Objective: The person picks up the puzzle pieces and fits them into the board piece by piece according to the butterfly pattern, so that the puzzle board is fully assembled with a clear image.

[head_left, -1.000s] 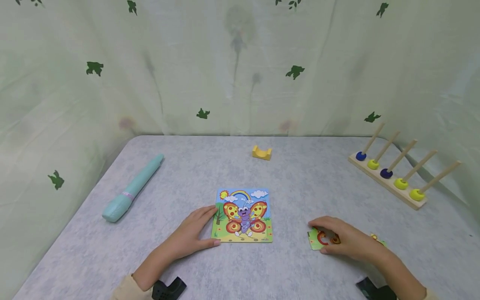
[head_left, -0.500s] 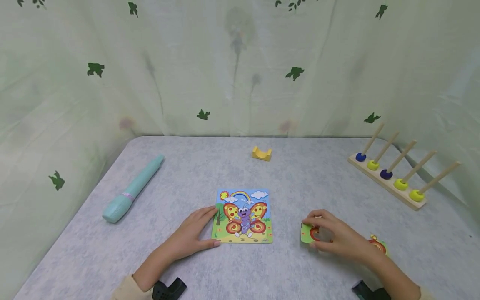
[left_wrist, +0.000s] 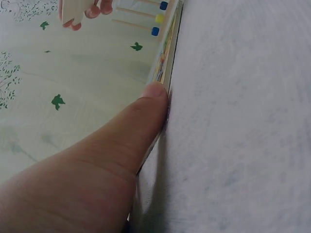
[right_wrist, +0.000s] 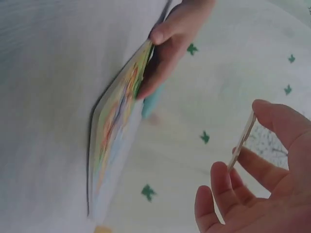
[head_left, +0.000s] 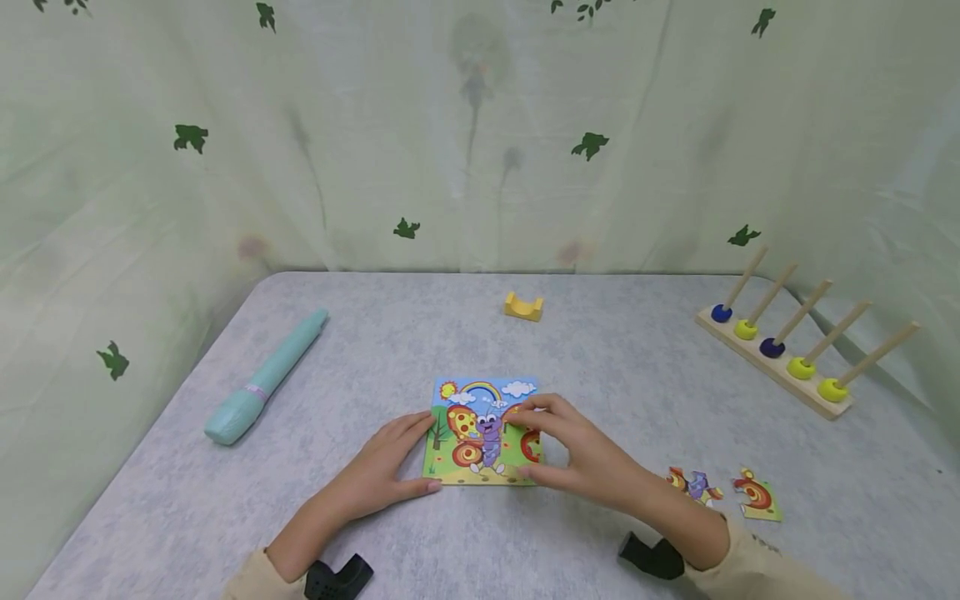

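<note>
A square butterfly puzzle board (head_left: 480, 397) lies on the table in the head view. My left hand (head_left: 382, 467) rests against its left side, fingertips at the left edge and thumb by the front left corner. In the left wrist view that thumb (left_wrist: 154, 91) presses the board's edge. My right hand (head_left: 581, 450) pinches a green and red puzzle piece (head_left: 531, 447) over the board's right half. The right wrist view shows this piece (right_wrist: 241, 141) edge-on between thumb and fingers, above the board (right_wrist: 104, 150). The right hand hides part of the butterfly's right wing.
Loose puzzle pieces, one purple and red (head_left: 699, 487) and one green and red (head_left: 757, 497), lie beside the right forearm. A folded teal umbrella (head_left: 266, 379) is on the left. A yellow notched block (head_left: 523, 308) stands behind; a wooden peg rack (head_left: 780, 367) is back right.
My right hand has carried the puzzle piece leftward from the right of the table to over the board, uncovering the loose pieces. The left hand and board have stayed in place.
</note>
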The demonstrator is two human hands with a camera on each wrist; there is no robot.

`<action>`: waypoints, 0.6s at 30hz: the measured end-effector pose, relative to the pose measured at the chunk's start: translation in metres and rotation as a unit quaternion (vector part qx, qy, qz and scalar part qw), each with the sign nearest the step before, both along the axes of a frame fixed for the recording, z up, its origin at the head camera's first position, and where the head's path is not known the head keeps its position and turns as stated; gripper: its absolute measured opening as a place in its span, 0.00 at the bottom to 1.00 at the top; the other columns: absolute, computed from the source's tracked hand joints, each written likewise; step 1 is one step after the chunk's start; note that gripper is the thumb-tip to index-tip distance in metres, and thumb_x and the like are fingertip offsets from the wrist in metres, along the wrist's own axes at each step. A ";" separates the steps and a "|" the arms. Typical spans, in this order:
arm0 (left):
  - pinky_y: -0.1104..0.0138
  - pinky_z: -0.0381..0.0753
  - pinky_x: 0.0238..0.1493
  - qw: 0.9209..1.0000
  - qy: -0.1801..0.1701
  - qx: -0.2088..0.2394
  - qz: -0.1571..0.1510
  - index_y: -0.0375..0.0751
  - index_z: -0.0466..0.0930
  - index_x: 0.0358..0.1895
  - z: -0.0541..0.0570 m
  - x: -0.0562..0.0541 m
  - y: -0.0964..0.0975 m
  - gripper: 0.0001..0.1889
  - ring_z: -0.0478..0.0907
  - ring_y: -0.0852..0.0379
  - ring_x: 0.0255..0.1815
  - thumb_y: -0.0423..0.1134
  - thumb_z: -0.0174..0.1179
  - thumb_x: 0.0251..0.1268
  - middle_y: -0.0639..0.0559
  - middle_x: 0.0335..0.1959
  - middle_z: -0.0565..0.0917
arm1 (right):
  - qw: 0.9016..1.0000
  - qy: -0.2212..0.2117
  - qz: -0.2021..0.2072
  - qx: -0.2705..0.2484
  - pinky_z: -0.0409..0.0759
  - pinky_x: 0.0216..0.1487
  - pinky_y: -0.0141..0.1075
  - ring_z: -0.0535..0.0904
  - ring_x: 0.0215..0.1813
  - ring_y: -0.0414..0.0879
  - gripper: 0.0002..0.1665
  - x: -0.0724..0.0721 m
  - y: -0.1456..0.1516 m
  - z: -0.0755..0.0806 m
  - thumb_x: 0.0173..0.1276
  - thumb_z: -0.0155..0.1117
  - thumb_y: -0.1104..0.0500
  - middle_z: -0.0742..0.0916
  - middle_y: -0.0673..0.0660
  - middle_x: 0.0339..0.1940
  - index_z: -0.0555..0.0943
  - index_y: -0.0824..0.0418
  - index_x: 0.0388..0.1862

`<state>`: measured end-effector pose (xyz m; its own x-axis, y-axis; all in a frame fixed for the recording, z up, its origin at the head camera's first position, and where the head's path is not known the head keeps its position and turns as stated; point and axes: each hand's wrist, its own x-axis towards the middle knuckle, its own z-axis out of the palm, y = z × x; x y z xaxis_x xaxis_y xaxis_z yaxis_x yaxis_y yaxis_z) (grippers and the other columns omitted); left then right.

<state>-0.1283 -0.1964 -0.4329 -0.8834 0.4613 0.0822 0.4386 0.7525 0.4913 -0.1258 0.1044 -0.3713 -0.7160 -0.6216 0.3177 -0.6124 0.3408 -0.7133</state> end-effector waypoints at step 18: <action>0.51 0.55 0.61 1.000 0.011 0.002 -0.013 0.41 0.57 0.68 0.002 -0.001 0.001 0.46 0.53 0.49 0.66 0.67 0.55 0.49 0.48 0.66 0.59 | 0.995 -0.010 0.006 0.096 0.68 0.53 0.36 0.67 0.55 0.41 0.27 -0.025 -0.070 -0.048 0.56 0.67 0.51 0.73 0.49 0.53 0.74 0.56 0.55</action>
